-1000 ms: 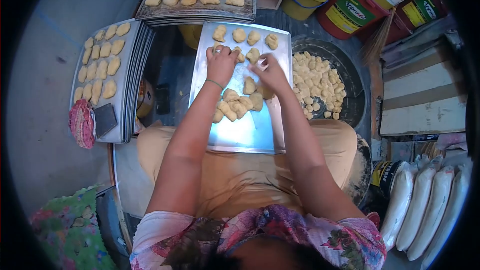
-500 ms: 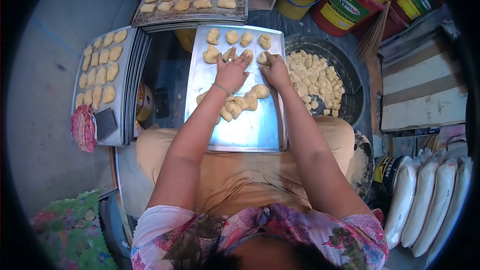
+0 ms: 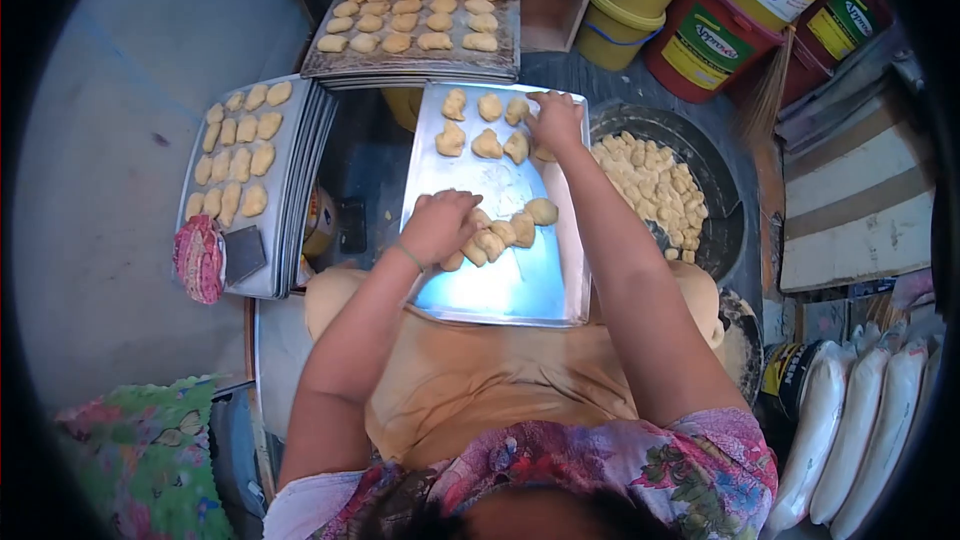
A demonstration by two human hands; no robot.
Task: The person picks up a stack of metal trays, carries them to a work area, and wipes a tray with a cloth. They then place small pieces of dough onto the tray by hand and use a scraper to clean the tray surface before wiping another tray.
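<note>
A shiny metal baking tray (image 3: 500, 295) rests on my lap. Rows of dough pieces (image 3: 487, 144) sit at its far end. My right hand (image 3: 557, 123) has its fingers curled over the dough piece in the far right corner, which it mostly hides. Lower on the tray lies a cluster of dough pieces (image 3: 490, 243). At the left end of this cluster, my left hand (image 3: 440, 225) has its fingers bent over a dough piece, largely covered by the hand.
Right of the tray stands a wide dark basin (image 3: 728, 210) holding many cut dough lumps (image 3: 650, 185). Filled trays are stacked at the left (image 3: 285, 155) and the far side (image 3: 420, 58). Buckets (image 3: 705, 40) and a broom (image 3: 770, 80) stand at the back right.
My left hand has drawn back from the second row to the near cluster. The right hand has moved from the second row up to the far corner piece. The view has shifted slightly.
</note>
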